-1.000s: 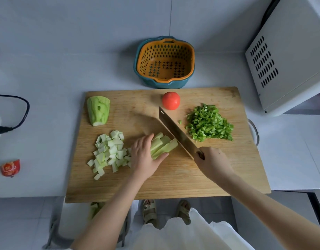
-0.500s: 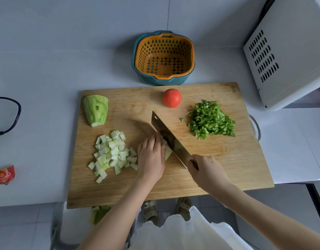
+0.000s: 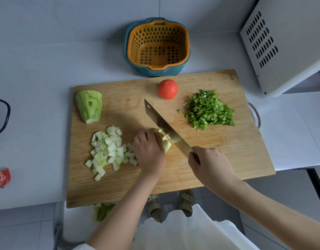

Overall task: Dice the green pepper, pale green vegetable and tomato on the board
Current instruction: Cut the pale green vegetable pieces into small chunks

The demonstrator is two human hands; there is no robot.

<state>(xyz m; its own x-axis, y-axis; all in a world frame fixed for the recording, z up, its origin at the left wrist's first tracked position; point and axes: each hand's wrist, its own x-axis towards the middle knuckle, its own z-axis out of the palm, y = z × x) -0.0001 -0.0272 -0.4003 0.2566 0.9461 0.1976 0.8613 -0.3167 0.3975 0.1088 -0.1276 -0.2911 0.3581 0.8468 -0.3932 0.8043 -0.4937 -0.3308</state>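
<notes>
- A pale grey counter [image 3: 38, 69] against a tiled wall carries a wooden cutting board [image 3: 218, 159], whose near edge juts over the counter's front.
- The left hand [image 3: 150, 150] lies palm down near the middle of the board. Its fingers are curled over a bundle of pale green vegetable strips [image 3: 166, 144] and hold it down.
- The right hand [image 3: 207, 163] is clenched round the handle of a knife [image 3: 164, 127], just right of the left hand. The blade slants away and to the left, resting in the strips close against the left knuckles.
- A second ago the blade stood clear to the right of the strips, whose long ends stuck out past the fingers. Now it is in the bundle, and only short ends show.
- The other food lies on the board where it lay before.
- Just left of the left hand, touching its side, is a heap of diced pale vegetable [image 3: 108, 150].
- Further left and beyond it stands an uncut vegetable chunk [image 3: 89, 105].
- The tomato [image 3: 167, 89] sits whole, straight beyond the left hand near the far edge.
- The diced green pepper [image 3: 209, 110] is piled beyond the right hand.
- Past the board's far edge, an orange strainer [image 3: 130, 42] nests in a teal bowl [image 3: 148, 71]. Nothing shows inside it.
- A white appliance [image 3: 285, 42] stands far right of the right hand.
- A red packet [image 3: 0, 177] and a black cable [image 3: 5, 116] lie well left of the left hand.
</notes>
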